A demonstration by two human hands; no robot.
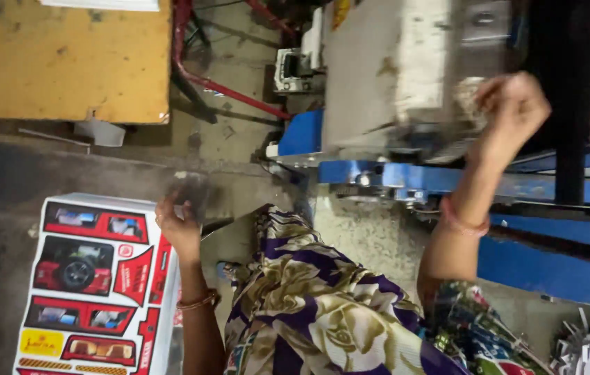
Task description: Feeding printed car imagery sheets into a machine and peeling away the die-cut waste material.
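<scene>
A clear plastic piece [190, 191], blurred, is pinched in the left hand [178, 226] above the stack of printed toy-car carton sheets [93, 285]. The right hand [513, 104] is closed at the blue press machine [406, 90]. Fingers are best kept off the press.

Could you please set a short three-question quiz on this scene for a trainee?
1. True or false: the left hand is over the stack of printed cardboard sheets.
2. Which hand is raised at the blue and grey machine? A) left B) right C) neither
3. What does the left hand hold?

Key
1. True; it is above the stack's top right corner.
2. B; the right hand is closed in a fist at the machine.
3. A thin clear piece, blurred, so its kind cannot be told.
</scene>
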